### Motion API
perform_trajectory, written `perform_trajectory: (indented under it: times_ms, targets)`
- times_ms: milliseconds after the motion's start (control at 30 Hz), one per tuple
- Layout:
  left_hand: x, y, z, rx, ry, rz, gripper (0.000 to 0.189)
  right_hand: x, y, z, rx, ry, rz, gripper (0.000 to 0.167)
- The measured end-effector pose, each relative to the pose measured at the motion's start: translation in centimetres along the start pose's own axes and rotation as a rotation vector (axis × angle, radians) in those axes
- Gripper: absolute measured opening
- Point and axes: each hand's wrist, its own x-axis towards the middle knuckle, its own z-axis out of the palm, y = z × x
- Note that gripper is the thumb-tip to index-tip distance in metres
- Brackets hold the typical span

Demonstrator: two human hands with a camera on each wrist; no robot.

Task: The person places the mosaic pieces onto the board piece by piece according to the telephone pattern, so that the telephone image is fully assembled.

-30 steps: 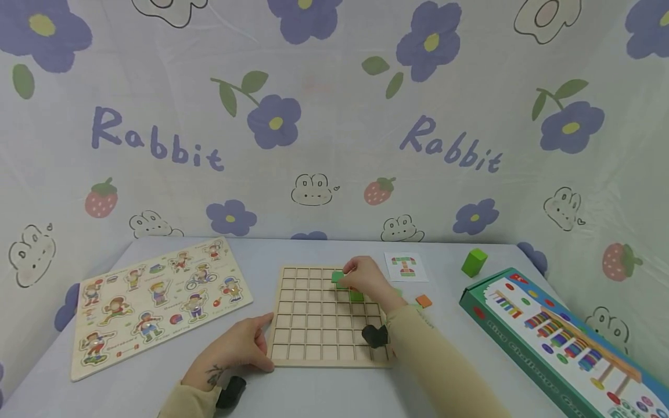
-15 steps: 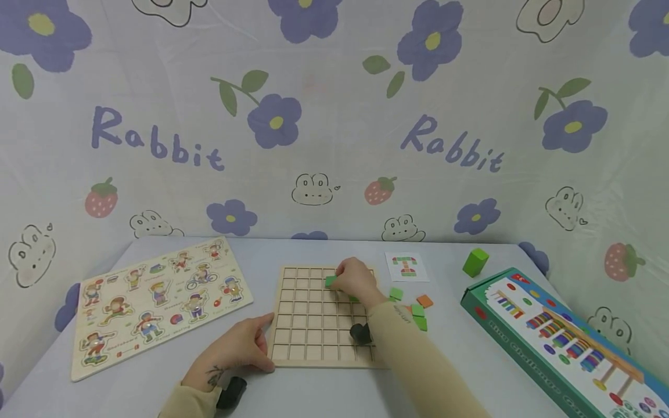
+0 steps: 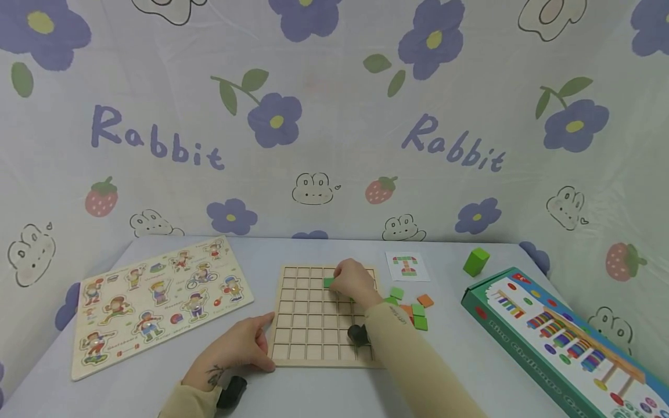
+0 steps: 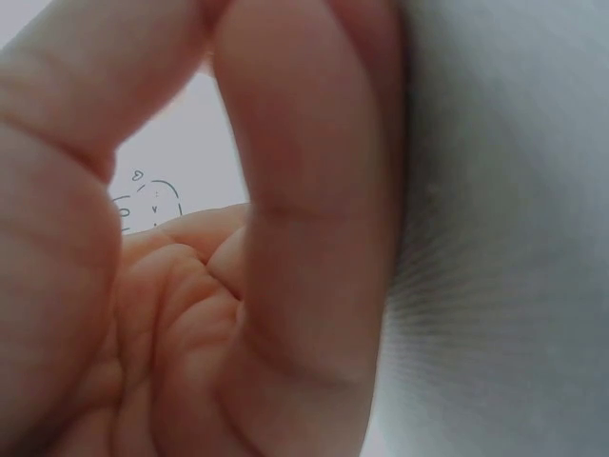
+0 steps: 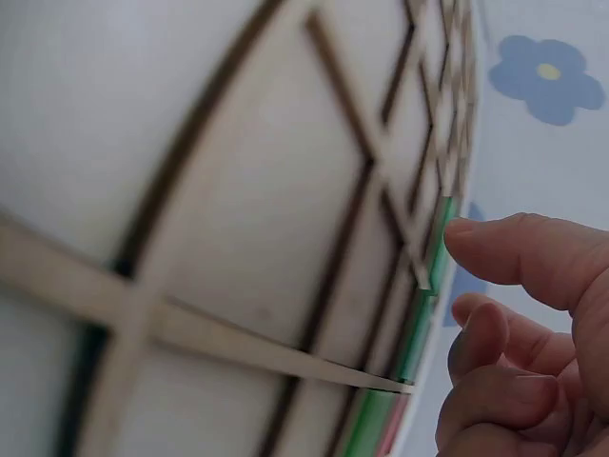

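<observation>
A wooden grid board (image 3: 305, 335) lies on the table in the head view. My left hand (image 3: 235, 346) rests at its left side, thumb by the near corner and a finger against the edge; the left wrist view shows only the bent fingers up close. My right hand (image 3: 355, 283) is over the far rows, a fingertip at a green square tile (image 3: 328, 283). In the right wrist view that fingertip touches the green tile (image 5: 440, 249) lying in its cell, the other fingers bent and apart from it. More green and a red tile (image 5: 389, 427) sit in nearby cells.
Loose green and orange tiles (image 3: 425, 300) lie right of the board. Behind them is a pattern card (image 3: 407, 266), with a green block (image 3: 477, 262) farther right. A green game box (image 3: 564, 342) stands at the right, a picture puzzle board (image 3: 172, 316) at the left.
My right hand has moved slightly left with the green tile and lowered it into a far-row cell. The loose tiles on the right have come into view. The left hand stays still.
</observation>
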Motion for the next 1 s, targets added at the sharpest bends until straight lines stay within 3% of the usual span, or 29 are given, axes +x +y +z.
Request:
perform_trajectory:
  times_ms: [100, 267, 433, 733, 1000]
  targets:
    - [0.0, 0.0, 0.1, 0.004, 0.000, -0.003, 0.101, -0.5, 0.3, -0.6, 0.104, 0.008, -0.066, 0.032]
    - [0.3, -0.2, 0.1, 0.014, -0.003, -0.011, 0.101, -1.8, 2.3, -2.4, 0.383, -0.019, -0.193, 0.040]
    - [0.5, -0.4, 0.1, 0.014, -0.009, -0.020, 0.101, -3.9, 5.4, -4.4, 0.551, -0.057, -0.193, 0.046]
    - [0.6, -0.2, 0.1, 0.015, -0.011, -0.029, 0.100, -8.4, 11.8, -6.6, 0.596, -0.012, -0.062, 0.051]
    - [0.5, -0.2, -0.1, 0.030, 0.001, -0.013, 0.101, -9.9, 15.4, -7.5, 0.590, -0.009, 0.012, 0.054]
